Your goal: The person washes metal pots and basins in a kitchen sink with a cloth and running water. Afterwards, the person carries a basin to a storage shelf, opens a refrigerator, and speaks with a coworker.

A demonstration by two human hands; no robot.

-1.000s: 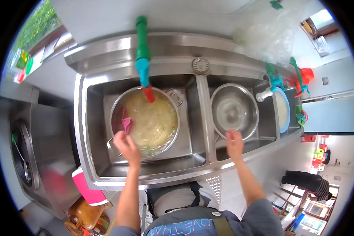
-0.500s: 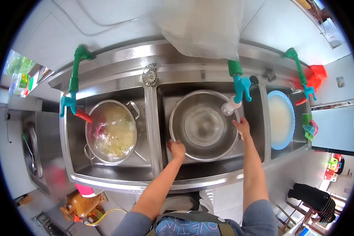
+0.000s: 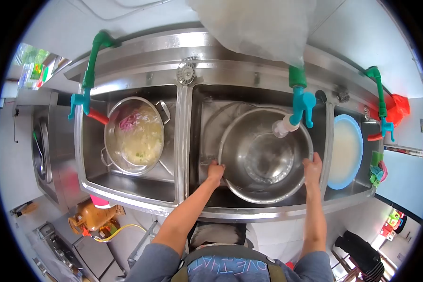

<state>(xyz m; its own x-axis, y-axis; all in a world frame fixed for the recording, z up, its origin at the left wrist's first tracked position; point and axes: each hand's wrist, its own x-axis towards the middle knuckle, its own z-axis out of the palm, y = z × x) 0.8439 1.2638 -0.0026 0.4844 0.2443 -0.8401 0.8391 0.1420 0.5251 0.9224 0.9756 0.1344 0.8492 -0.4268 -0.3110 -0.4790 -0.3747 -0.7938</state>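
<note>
We're at the hold step: left hand (image 3: 215,173) and right hand (image 3: 313,168) grip opposite sides of the wide, round, silvery metal basin (image 3: 235,157), in the middle rectangular steel sink compartment (image 3: 208,141). Looks like clear water (image 3: 269,162) inside, so shifting it likely calls for level support.

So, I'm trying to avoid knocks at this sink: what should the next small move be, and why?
Probably draw the steel basin slightly closer before any lifting: the left hand and right hand hold opposite sides of it, and the white tap nozzle reaches over its far side, where a raised edge could catch.
</note>
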